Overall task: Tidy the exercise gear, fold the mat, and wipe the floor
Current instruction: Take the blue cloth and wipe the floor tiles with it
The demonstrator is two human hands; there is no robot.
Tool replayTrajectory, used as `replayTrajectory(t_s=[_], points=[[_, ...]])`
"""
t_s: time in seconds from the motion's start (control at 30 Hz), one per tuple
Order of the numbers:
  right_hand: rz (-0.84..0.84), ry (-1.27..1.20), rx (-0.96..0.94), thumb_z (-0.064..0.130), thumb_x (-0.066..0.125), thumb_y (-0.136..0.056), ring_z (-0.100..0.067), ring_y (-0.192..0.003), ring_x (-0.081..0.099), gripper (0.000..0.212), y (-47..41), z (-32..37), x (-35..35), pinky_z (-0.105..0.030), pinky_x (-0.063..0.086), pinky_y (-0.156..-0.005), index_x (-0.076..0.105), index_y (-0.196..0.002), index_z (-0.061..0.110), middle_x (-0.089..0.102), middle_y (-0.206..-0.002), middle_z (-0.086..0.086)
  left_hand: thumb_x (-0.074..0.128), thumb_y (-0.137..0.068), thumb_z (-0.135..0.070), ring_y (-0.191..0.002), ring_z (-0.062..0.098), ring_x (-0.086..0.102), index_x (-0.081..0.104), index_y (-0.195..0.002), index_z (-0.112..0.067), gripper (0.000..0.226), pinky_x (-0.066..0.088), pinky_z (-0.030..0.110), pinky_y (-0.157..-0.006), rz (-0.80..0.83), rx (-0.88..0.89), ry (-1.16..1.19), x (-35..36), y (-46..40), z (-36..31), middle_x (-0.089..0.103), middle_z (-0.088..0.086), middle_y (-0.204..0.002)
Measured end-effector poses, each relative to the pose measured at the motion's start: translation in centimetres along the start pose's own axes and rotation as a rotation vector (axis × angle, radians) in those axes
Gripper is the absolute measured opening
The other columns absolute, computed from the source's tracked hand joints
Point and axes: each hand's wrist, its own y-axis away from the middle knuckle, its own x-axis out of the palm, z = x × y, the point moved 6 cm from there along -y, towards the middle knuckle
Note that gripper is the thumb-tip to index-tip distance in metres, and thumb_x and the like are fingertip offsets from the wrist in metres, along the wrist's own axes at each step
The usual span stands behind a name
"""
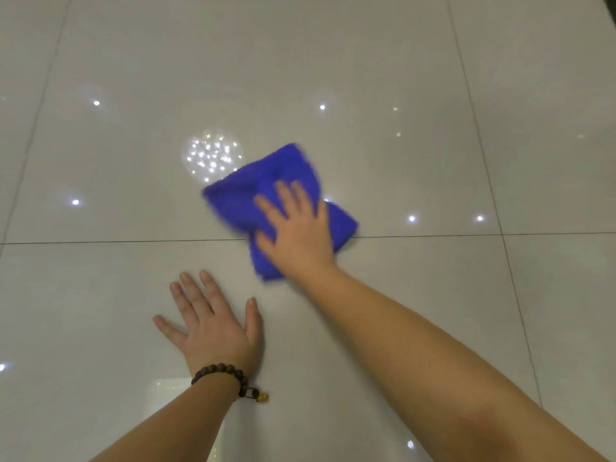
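Observation:
A blue cloth lies crumpled on the glossy pale tiled floor, across a dark grout line. My right hand presses flat on the cloth's near right part, fingers spread; hand and cloth are motion-blurred. My left hand rests flat on the bare tile below and to the left of the cloth, fingers apart, holding nothing. A dark beaded bracelet circles my left wrist.
Large cream tiles with thin dark grout lines fill the view. Ceiling lights reflect as bright spots, with a dense cluster just beyond the cloth. A dark edge shows at the top right corner.

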Motion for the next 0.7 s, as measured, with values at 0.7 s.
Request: replayTrajectory(t_s=[0.7], points=[[-0.152, 0.090, 0.276, 0.054, 0.040, -0.084, -0.023, -0.140, 0.028, 0.060, 12.8, -12.4, -2.3, -0.051, 0.024, -0.106, 0.040, -0.141, 0.035, 0.034, -0.152, -0.002, 0.013, -0.091, -0.060, -0.148, 0.030, -0.011, -0.003, -0.154, -0.009, 0.083, -0.004, 0.066, -0.112, -0.004, 0.024, 0.011, 0.1, -0.1, 0.2, -0.006, 0.017, -0.161]])
